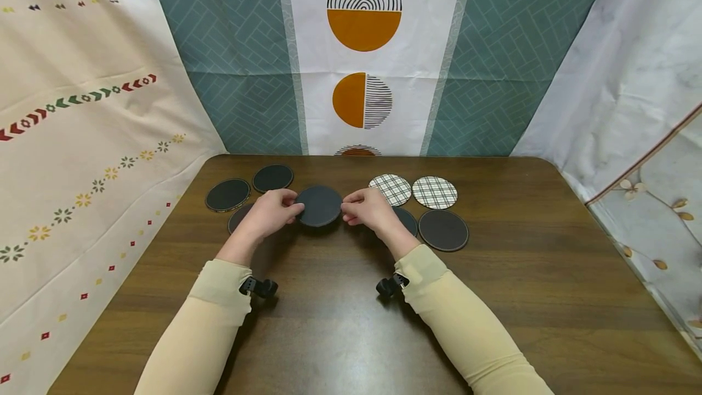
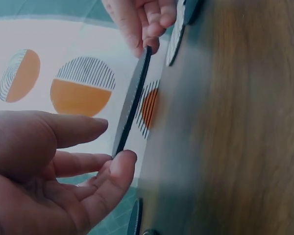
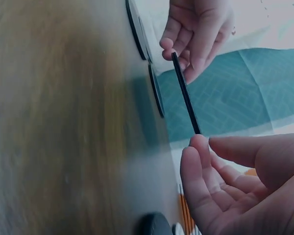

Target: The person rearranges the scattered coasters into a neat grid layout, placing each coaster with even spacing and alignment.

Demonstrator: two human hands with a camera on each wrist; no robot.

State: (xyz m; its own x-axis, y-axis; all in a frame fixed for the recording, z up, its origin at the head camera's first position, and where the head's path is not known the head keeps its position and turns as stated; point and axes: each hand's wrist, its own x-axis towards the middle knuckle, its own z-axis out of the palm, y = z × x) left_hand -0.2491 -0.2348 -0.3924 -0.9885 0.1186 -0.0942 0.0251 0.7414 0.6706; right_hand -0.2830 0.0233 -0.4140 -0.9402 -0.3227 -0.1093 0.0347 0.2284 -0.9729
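A round black coaster [image 1: 319, 206] is held above the table, level with both hands. My left hand [image 1: 273, 211] holds its left edge, thumb over the top and fingertips underneath. At the opposite edge, my right hand [image 1: 368, 208] touches the rim with thumb and fingertips, as the right wrist view also shows. Seen nearly edge-on, the coaster [image 2: 132, 100] is thin in both wrist views. Beyond my left hand lie two dark coasters [image 1: 228, 194] [image 1: 273, 178], and a third dark coaster [image 1: 237, 218] is partly hidden by that hand.
Right of the middle lie two white plaid coasters [image 1: 435, 192] [image 1: 390, 189]. Nearer me are a dark coaster [image 1: 443, 230] and another dark coaster [image 1: 406, 220] partly behind my right hand. The brown wooden table [image 1: 329, 334] meets hanging patterned cloths [image 1: 236, 47] at the back and sides.
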